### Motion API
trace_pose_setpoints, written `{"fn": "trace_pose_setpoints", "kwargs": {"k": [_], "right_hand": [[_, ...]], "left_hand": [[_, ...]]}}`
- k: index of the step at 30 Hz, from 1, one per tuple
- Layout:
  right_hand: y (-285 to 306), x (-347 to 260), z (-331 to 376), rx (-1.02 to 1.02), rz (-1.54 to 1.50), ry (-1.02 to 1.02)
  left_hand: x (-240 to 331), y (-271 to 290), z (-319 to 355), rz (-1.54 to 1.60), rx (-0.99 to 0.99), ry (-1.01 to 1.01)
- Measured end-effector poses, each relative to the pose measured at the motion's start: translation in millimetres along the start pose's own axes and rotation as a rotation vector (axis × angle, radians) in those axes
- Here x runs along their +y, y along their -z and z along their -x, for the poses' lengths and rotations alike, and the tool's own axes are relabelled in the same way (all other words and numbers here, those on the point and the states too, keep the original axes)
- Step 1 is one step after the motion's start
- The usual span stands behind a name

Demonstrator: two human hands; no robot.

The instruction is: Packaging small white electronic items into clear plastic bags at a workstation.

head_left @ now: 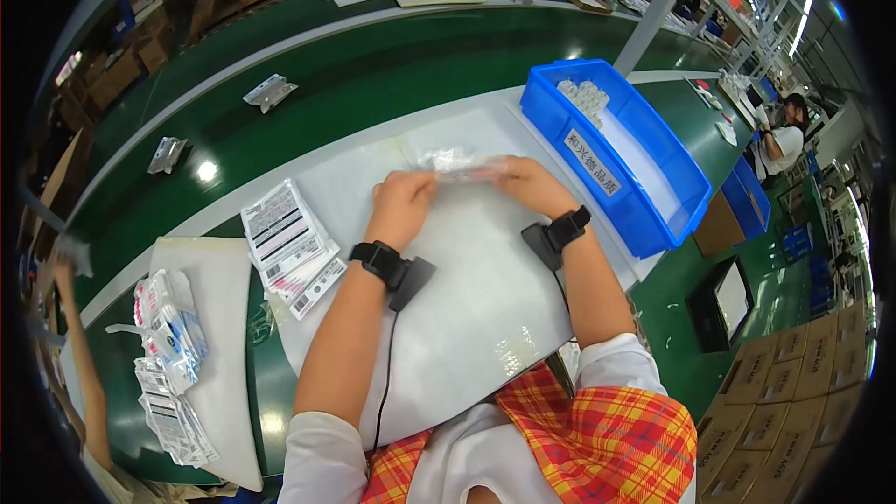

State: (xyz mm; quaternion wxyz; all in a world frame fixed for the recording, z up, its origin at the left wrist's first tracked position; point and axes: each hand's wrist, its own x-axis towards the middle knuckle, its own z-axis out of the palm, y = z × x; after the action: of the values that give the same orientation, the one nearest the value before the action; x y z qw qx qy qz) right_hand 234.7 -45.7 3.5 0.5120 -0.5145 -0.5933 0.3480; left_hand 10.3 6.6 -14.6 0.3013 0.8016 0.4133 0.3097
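Note:
Over the white mat (448,289), my left hand (403,205) and my right hand (539,189) pinch a clear plastic packet (457,164) from both sides. Blur and glare hide what the packet contains. Black straps circle both wrists, each with a dark block and a cable. Beside my left hand lies a fanned stack of printed white cards (285,233). A long blue bin (677,224) stands to the right of my right hand, with a cluster of small whitish pieces (583,98) at its far end.
Two small clear packets (269,93) lie apart on the green belt (355,65) beyond the mat. At left, another white board (229,345) carries piled printed packages (170,327), near another person's arm (82,355). Cardboard boxes (784,392) are stacked at lower right.

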Motion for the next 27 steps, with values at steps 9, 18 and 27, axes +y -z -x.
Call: {"fn": "trace_pose_setpoints", "kwargs": {"k": [9,18,27], "right_hand": [[-38.0,-40.8,28.6,-0.435,0.696,0.14],[-39.1,-27.3,15.3,-0.469,0.648,0.123],[29.2,-65.0,56.1,-0.516,0.577,0.311]], "left_hand": [[17.8,-2.0,20.8,-0.242,-0.204,-0.139],[15.5,-3.3,17.9,-0.221,-0.18,-0.117],[2.3,4.7,28.6,-0.156,-0.203,-0.134]]}}
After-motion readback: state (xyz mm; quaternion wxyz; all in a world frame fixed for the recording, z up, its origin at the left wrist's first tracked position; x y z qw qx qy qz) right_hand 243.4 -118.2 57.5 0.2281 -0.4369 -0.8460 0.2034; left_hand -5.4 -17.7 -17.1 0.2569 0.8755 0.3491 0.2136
